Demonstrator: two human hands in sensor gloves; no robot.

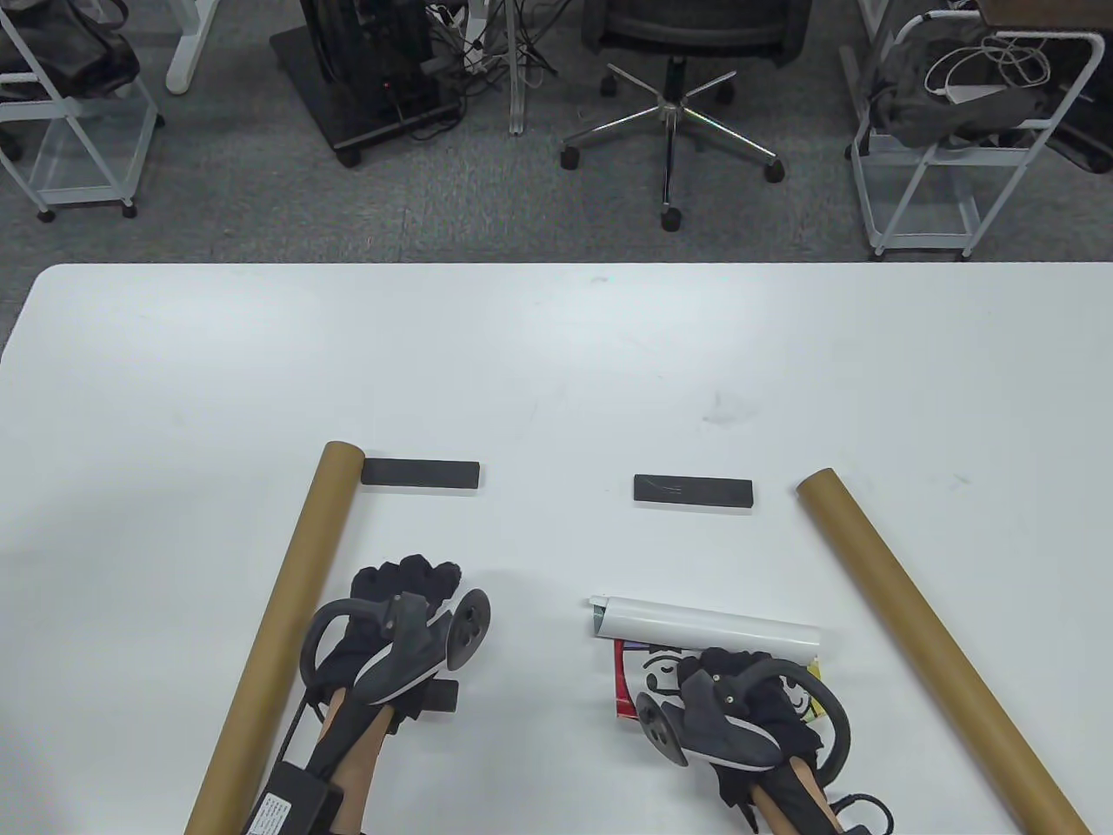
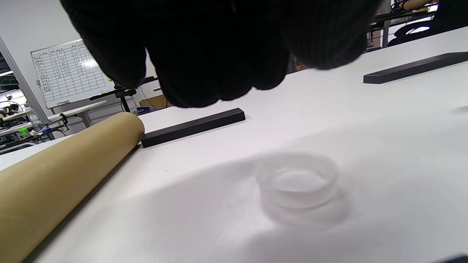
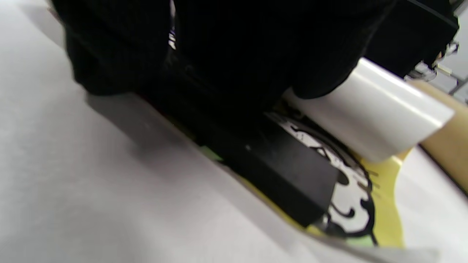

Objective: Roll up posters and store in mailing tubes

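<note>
A poster (image 1: 704,622) lies partly rolled, white back outward, with a printed strip (image 1: 633,674) still flat on the table. My right hand (image 1: 748,691) rests on that flat strip, fingertips against the roll (image 3: 369,113). A black bar (image 3: 278,171) lies on the print under the hand. Whether the hand grips anything is hidden. My left hand (image 1: 409,581) hovers with its fingers curled and holds nothing. A clear plastic end cap (image 2: 296,180) sits on the table just beyond it. One brown tube (image 1: 287,609) lies left of the left hand and another brown tube (image 1: 922,635) lies right of the poster.
Two more black bars lie farther out on the white table (image 1: 556,365): the first bar (image 1: 420,474) touches the left tube's far end and the second bar (image 1: 693,490) lies beyond the poster. An office chair (image 1: 674,104) and carts stand past the far edge.
</note>
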